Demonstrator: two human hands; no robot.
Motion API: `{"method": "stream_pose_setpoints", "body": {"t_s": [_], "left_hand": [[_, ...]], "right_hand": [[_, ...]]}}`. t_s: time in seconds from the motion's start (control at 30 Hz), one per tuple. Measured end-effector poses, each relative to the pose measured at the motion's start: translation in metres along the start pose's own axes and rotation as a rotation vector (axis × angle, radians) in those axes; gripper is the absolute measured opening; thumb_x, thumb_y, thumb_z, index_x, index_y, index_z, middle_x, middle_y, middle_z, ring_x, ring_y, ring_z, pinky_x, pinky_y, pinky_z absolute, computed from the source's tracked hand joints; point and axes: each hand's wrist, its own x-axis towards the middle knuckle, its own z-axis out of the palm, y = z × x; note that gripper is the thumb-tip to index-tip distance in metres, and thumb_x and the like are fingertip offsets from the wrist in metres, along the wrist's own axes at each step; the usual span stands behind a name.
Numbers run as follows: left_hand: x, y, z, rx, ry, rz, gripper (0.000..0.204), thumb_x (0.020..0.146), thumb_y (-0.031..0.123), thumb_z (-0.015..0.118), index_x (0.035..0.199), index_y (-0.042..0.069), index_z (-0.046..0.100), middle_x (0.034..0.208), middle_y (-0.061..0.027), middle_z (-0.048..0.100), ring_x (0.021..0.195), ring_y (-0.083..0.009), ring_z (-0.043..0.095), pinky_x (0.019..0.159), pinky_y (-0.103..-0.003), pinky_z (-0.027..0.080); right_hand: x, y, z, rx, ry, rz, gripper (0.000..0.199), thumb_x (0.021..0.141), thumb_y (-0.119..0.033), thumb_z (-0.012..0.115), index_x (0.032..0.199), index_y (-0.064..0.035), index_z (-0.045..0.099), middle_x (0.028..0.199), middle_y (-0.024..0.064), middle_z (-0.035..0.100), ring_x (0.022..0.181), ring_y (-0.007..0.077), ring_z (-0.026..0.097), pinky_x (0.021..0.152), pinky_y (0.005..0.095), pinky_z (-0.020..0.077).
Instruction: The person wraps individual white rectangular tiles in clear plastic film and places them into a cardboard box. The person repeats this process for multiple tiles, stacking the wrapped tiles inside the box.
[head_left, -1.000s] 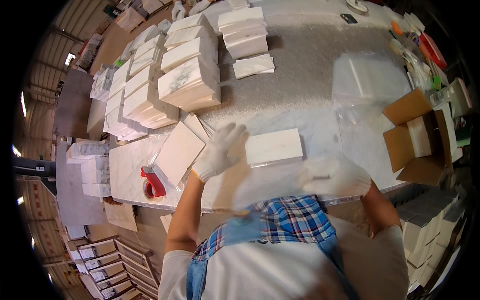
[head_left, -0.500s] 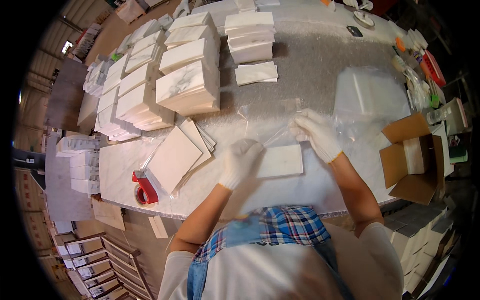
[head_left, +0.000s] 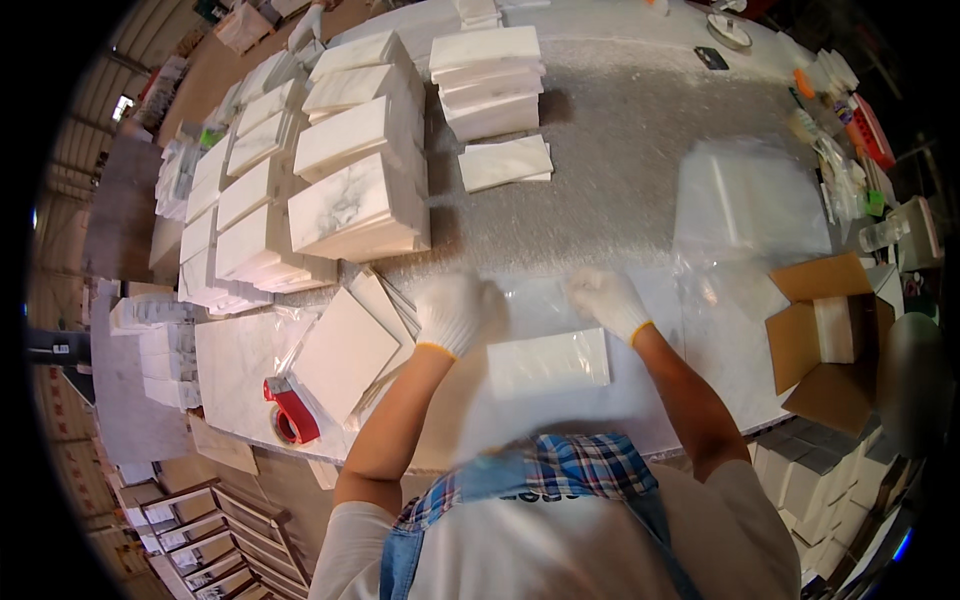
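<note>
A white rectangular tile [head_left: 545, 364] lies flat on the pale tabletop before me, with glossy creases of a clear plastic bag [head_left: 535, 292] over it and beyond it. My left hand [head_left: 455, 310], in a white knit glove, is at the bag's left side; motion blur smears its fingers. Opposite, my gloved right hand [head_left: 607, 302] has its fingers curled closed at the bag's upper right edge. Larger pale square sheets [head_left: 347, 352] lie fanned by my left forearm. Near the front edge sits a red tape dispenser [head_left: 290, 412].
Stacks of white, grey-veined tiles [head_left: 345, 205] fill the table's far left. Another stack [head_left: 488, 85] stands at the back, two loose tiles [head_left: 505, 163] before it. A pile of clear plastic bags [head_left: 750, 200] lies right, beyond an open cardboard box [head_left: 835, 335].
Both hands have shifted away from my body, the left one also leftward off the tile. Plastic now shines over the tile, and the view has tilted slightly.
</note>
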Motion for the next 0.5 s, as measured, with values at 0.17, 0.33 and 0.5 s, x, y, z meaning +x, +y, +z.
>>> {"method": "stream_pose_setpoints", "body": {"t_s": [0.17, 0.33, 0.5], "left_hand": [[0.109, 0.009, -0.024, 0.067, 0.362, 0.33, 0.047, 0.077, 0.033, 0.081, 0.115, 0.012, 0.064, 0.112, -0.0118, 0.066, 0.103, -0.0335, 0.064, 0.085, -0.047, 0.051], [0.205, 0.007, -0.015, 0.26, 0.027, 0.342, 0.091, 0.064, 0.039, 0.091, 0.14, 0.009, 0.051, 0.125, -0.0161, 0.063, 0.116, -0.0363, 0.062, 0.096, -0.049, 0.05], [0.24, 0.014, -0.023, 0.274, -0.18, 0.375, 0.102, 0.056, 0.043, 0.091, 0.14, 0.003, 0.05, 0.127, -0.0215, 0.065, 0.12, -0.0385, 0.063, 0.1, -0.047, 0.051]], "right_hand": [[-0.003, -0.016, -0.009, -0.035, -0.04, 0.061, 0.033, 0.094, -0.038, 0.059, 0.103, -0.0097, 0.074, 0.093, 0.0177, 0.076, 0.087, 0.0354, 0.072, 0.083, 0.0436, 0.0541], [-0.007, -0.016, -0.009, -0.098, -0.011, 0.03, 0.032, 0.095, -0.039, 0.055, 0.106, -0.0134, 0.072, 0.099, 0.0216, 0.074, 0.094, 0.0433, 0.069, 0.086, 0.0479, 0.0528], [-0.01, -0.019, -0.011, -0.104, -0.001, 0.041, 0.035, 0.095, -0.042, 0.054, 0.107, -0.0148, 0.072, 0.103, 0.0222, 0.073, 0.098, 0.0428, 0.069, 0.087, 0.0497, 0.0528]]}}
